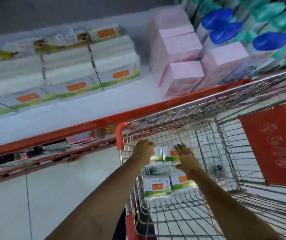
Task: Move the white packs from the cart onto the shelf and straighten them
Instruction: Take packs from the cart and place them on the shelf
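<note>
Both arms reach down into a wire cart (206, 108) with red trim. My left hand (143, 148) and my right hand (186, 157) flank a pair of white packs (164, 154) with green and orange print, fingers spread against their sides. Whether the packs are lifted is unclear. Two more white packs (169, 185) lie lower in the cart. On the white shelf (55, 118) behind, several stacks of the same white packs (90, 66) stand in rows, some askew.
Pink boxes (182, 54) stand on the shelf to the right of the white packs, with blue and green capped items (225, 30) beyond. A red shelf edge (87, 129) runs in front of the cart. A red panel (275, 144) hangs in the cart. Pale floor lies at the lower left.
</note>
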`<state>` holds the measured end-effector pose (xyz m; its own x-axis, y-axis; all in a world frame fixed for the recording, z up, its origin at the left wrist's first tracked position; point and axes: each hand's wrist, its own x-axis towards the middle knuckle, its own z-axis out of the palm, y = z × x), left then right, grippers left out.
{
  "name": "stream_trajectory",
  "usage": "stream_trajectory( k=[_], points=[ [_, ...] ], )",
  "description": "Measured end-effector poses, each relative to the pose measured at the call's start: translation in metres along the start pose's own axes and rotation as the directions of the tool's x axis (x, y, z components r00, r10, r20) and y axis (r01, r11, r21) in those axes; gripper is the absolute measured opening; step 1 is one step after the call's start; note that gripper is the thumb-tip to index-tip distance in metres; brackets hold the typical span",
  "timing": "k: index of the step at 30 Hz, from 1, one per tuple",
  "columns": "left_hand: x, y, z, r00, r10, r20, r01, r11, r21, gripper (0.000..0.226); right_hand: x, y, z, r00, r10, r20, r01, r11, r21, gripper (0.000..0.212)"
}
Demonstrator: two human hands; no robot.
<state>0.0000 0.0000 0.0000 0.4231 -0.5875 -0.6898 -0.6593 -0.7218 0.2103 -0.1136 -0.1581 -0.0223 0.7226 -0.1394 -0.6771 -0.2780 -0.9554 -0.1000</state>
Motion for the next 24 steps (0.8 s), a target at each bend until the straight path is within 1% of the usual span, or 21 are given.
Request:
stream_trajectory(
  k=[1,3,5,7,8,10,12,13,14,15,18,19,21,24],
  points=[
    [0.007,0.001,0.004,1.000,0.006,0.016,-0.007,0.999,0.036,0.069,0.007,0.004,0.004,1.000,0.000,0.019,0.001,0.999,-0.042,0.089],
    [0.020,0.002,0.017,1.000,-0.008,0.016,0.008,1.000,0.023,0.077,0.017,0.008,0.006,0.999,-0.016,0.027,0.019,0.997,-0.081,0.087],
    [0.026,0.006,0.021,0.999,-0.033,0.001,0.033,0.999,-0.011,0.069,0.025,0.006,0.007,1.000,-0.028,-0.014,0.027,0.996,-0.088,0.079],
    [0.028,0.010,0.021,0.998,-0.058,-0.031,0.057,0.998,-0.024,0.070,0.029,0.004,0.011,0.996,-0.020,-0.087,0.012,0.996,-0.090,0.080],
    [0.027,0.011,0.020,0.997,-0.062,-0.035,0.061,0.998,-0.036,0.076,0.030,0.004,0.010,0.994,-0.007,-0.106,0.000,0.998,-0.067,0.083],
    [0.027,0.010,0.020,0.997,-0.071,0.006,0.071,0.993,-0.094,0.091,0.035,0.008,0.005,0.996,-0.005,-0.084,0.002,0.999,-0.034,0.092],
    [0.025,0.012,0.018,0.994,-0.092,0.051,0.098,0.989,-0.111,0.101,0.039,0.009,-0.003,0.999,-0.022,-0.050,0.021,1.000,-0.023,0.090],
    [0.024,0.014,0.017,0.993,-0.105,0.057,0.110,0.988,-0.111,0.103,0.041,0.009,-0.005,0.999,-0.021,-0.031,0.021,1.000,-0.016,0.088],
    [0.023,0.015,0.017,0.992,-0.115,0.056,0.121,0.985,-0.120,0.100,0.041,0.007,-0.006,1.000,-0.021,-0.011,0.021,1.000,-0.006,0.087],
    [0.021,0.016,0.014,0.991,-0.121,0.057,0.128,0.983,-0.133,0.093,0.040,0.006,-0.006,1.000,-0.013,0.013,0.013,1.000,0.005,0.085],
    [0.012,0.018,0.002,0.989,-0.139,0.052,0.145,0.980,-0.135,0.058,0.027,0.004,-0.013,1.000,0.006,-0.004,-0.005,0.998,0.064,0.069],
    [0.006,0.019,-0.001,0.989,-0.140,0.041,0.144,0.981,-0.131,0.050,0.021,0.003,-0.017,1.000,0.006,-0.018,-0.005,0.997,0.071,0.065],
    [-0.007,0.022,-0.010,0.989,-0.146,0.005,0.146,0.980,-0.138,0.042,0.006,0.003,-0.030,0.999,0.019,-0.039,-0.016,0.996,0.088,0.060],
    [-0.034,0.025,-0.032,0.988,-0.140,-0.068,0.130,0.982,-0.140,0.038,-0.022,0.001,-0.058,0.995,0.049,-0.083,-0.039,0.992,0.121,0.058]
  ],
)
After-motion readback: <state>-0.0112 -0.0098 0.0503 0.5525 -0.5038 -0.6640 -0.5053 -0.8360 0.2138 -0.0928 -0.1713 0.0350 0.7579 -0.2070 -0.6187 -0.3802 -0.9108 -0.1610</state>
